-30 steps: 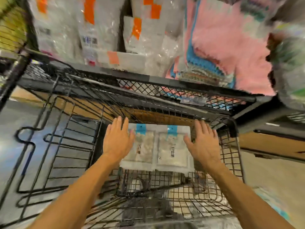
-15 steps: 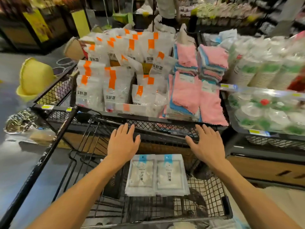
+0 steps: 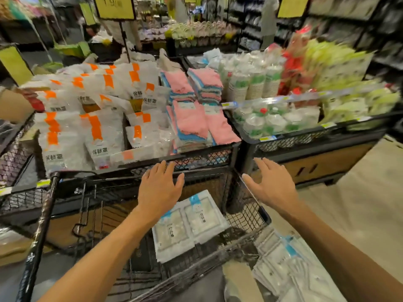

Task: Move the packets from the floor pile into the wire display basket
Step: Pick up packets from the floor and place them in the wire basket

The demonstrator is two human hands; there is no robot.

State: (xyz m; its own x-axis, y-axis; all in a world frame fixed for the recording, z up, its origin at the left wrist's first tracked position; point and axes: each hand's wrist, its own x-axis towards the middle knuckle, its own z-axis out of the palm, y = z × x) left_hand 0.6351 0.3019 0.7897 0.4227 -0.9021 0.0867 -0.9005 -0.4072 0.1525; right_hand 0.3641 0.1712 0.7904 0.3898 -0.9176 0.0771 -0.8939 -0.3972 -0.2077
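Note:
Two white packets with blue tabs (image 3: 192,225) lie flat side by side in the black wire display basket (image 3: 246,216). Above the basket hovers my left hand (image 3: 160,188), fingers spread, holding nothing, and it covers part of the left packet. My right hand (image 3: 269,187) is out flat over the basket's right rim, also holding nothing. The floor pile of similar white packets (image 3: 290,269) lies at the lower right, beside the basket.
Behind the basket stands a mesh bin with orange-tabbed white bags (image 3: 96,118) and pink cloths (image 3: 196,125). Another bin to the right holds stacked cups and bowls (image 3: 268,120). A black pole (image 3: 37,240) runs down the left. Beige floor (image 3: 359,192) lies at the right.
Both hands have lifted off the two packets and risen above the basket. The view has tilted up and to the right, bringing the floor pile into sight.

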